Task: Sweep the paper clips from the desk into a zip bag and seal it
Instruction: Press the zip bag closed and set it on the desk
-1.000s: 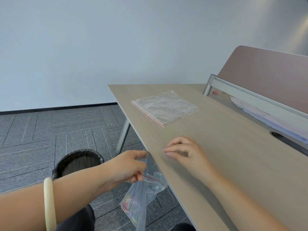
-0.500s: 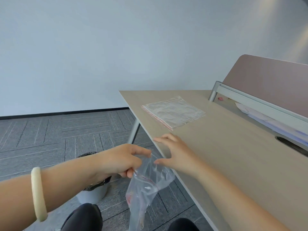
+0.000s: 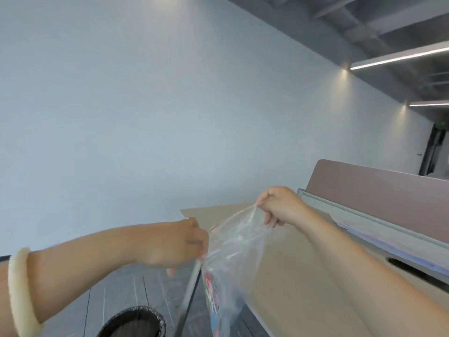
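The zip bag (image 3: 233,251) hung over the desk (image 3: 303,283) edge with the paper clips (image 3: 212,295) pooled at its bottom — each corner of its mouth pinched, left hand (image 3: 177,242) and right hand (image 3: 279,207) pulling it taut. Sealing well likely meant holding the strip straight, then pressing along it end to end.

No legible txt — none.

Counted two hands, a left hand (image 3: 175,244) and a right hand (image 3: 279,207); one zip bag (image 3: 233,246); one tabletop (image 3: 303,276); one bin (image 3: 136,319); one bracelet (image 3: 19,290). Could not number the blurred paper clips (image 3: 211,295); seemingly many.
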